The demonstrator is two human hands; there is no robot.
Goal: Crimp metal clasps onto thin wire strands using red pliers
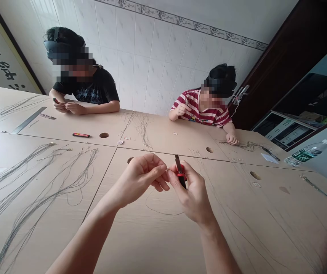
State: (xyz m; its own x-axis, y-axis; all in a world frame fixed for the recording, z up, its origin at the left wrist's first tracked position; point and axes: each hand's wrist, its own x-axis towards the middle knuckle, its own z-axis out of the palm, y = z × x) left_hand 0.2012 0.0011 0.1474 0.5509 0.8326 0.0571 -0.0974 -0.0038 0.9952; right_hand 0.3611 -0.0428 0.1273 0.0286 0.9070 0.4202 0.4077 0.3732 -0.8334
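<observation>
Near the middle of the table, my left hand [140, 179] and my right hand [190, 190] are raised with their fingertips almost touching. A black and red tool [181, 174], perhaps a lighter or cutter, is held in my right hand, its dark end pointing up. Thumb and fingers of my left hand are pinched together on something too small to make out, seemingly the end of a thin cord. A thin dark cord [163, 212] loops below both hands over the table [152, 247].
Bundles of cords [63, 182] lie at the left. Across the table sit two people, in a black shirt [97, 85] and a striped shirt [192, 102]. A metal ruler [29, 120], red-black object [81, 135] and plastic bottle [308, 153] lie farther off. The tabletop has round holes [255, 175].
</observation>
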